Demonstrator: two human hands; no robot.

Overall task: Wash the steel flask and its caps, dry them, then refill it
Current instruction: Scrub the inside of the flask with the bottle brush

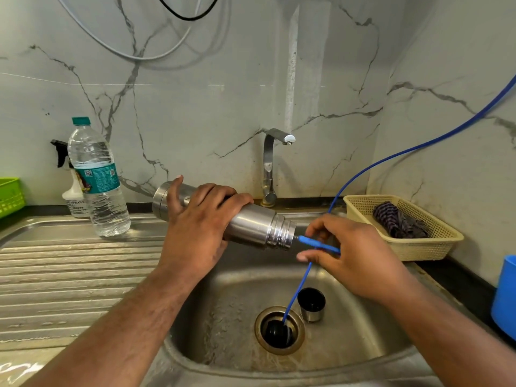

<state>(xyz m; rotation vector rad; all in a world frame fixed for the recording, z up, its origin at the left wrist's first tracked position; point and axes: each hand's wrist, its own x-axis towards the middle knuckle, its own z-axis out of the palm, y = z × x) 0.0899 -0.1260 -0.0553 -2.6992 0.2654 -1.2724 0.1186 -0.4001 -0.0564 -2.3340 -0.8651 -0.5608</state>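
Flask [251, 224] lies near-level, left hand [201, 219] wrapped round its body, mouth aimed right at the right hand [357, 255], which pinches the blue bottle-brush handle [318, 243] entering it.

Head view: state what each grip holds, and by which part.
Left grip holds the flask round its mid-body. Right grip pinches the brush by its blue handle.

A head-worn camera looks forward and down, close over the sink [363, 344].

Head of brush [318, 244] unseen inside flask [251, 223]; blue tub [505, 294] half off-frame
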